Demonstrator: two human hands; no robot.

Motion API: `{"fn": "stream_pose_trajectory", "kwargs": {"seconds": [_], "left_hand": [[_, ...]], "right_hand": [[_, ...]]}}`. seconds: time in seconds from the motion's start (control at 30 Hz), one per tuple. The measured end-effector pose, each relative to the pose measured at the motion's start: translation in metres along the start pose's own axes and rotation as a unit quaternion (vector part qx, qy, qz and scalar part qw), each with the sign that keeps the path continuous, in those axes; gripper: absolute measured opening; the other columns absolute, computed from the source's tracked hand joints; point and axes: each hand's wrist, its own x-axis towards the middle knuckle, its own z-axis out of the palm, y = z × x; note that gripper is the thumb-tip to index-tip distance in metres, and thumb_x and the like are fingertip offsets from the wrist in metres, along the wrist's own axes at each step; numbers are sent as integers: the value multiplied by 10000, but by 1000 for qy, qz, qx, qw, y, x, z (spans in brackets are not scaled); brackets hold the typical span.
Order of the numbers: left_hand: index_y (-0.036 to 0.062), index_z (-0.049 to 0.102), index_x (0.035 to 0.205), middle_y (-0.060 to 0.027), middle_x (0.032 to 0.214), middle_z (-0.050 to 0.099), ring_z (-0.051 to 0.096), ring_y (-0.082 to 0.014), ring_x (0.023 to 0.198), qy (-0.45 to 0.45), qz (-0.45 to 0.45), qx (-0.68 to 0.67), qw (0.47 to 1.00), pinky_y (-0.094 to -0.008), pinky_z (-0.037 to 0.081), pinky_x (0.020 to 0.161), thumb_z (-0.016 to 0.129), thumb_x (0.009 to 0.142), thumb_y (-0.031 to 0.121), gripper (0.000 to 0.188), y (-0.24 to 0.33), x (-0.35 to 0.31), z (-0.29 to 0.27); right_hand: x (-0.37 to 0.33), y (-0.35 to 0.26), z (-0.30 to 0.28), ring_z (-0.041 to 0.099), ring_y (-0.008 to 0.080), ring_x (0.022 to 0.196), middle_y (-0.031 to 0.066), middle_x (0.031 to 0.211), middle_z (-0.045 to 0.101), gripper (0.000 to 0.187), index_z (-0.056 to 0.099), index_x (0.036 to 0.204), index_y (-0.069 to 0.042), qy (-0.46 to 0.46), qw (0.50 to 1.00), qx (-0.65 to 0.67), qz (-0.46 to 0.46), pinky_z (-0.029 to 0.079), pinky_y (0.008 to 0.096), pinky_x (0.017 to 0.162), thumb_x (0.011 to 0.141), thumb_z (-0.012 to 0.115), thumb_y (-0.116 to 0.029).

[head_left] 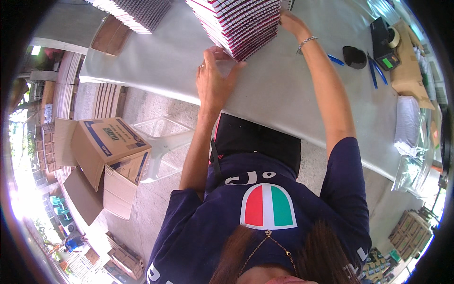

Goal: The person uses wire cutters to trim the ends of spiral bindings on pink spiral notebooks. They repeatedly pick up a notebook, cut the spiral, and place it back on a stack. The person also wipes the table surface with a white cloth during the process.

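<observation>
Hands framed the tall stack of red-and-white booklets (241,26) at upper centre: my left hand (213,75) pressed flat against its near corner, fingers spread; my right hand (291,22) gripped its far side on the white table (283,90).

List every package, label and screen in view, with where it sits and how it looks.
Cardboard box: on the floor left of the table, open flaps, brown with blue print.
Stack of flat packs: on the table between both hands, red and white edges.
Black device: table's right, small green screen.
</observation>
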Motion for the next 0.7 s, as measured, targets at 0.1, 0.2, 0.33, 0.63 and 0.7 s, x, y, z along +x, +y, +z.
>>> {"fn": "stream_pose_trajectory", "kwargs": {"seconds": [0.1,0.2,0.33,0.63,0.7], "left_hand": [[54,459,1170,-101,1039,688,636,-296,1033,2,6,35,999,-439,442,927,852,767,282,607,0,3,3],[55,459,1171,-110,1054,677,619,-291,1062,17,-14,64,998,-441,432,930,868,744,270,629,-7,2,-3],[27,472,1163,-146,1074,686,678,-293,1002,19,9,48,999,-445,512,905,884,728,224,631,-7,5,-2],[40,491,1260,-142,1116,700,687,-247,1030,-61,27,-122,990,-391,531,891,767,838,79,506,-28,18,-15],[36,485,1299,-146,1131,704,692,-237,1013,-76,27,-136,987,-386,532,899,757,848,79,528,-31,22,-19]], "right_hand": [[1,-17,0,530,319,1291,188,1392,580,439,539,1374,-4,-8,1000,-24,14,402,377,1093,1048,407,-268],[17,-91,-7,528,302,1294,186,1397,580,470,536,1369,12,-30,995,59,80,399,373,1091,1045,411,-305],[12,-143,-39,526,279,1299,182,1403,581,517,532,1362,34,0,984,117,138,394,369,1089,1040,417,-354],[-20,-181,-51,304,272,1469,135,1598,329,717,322,1533,-44,50,960,219,167,265,356,1200,1025,400,-545],[-28,-186,-58,250,278,1499,125,1636,254,795,253,1572,-67,48,973,191,123,234,356,1217,1016,342,-628]]}}
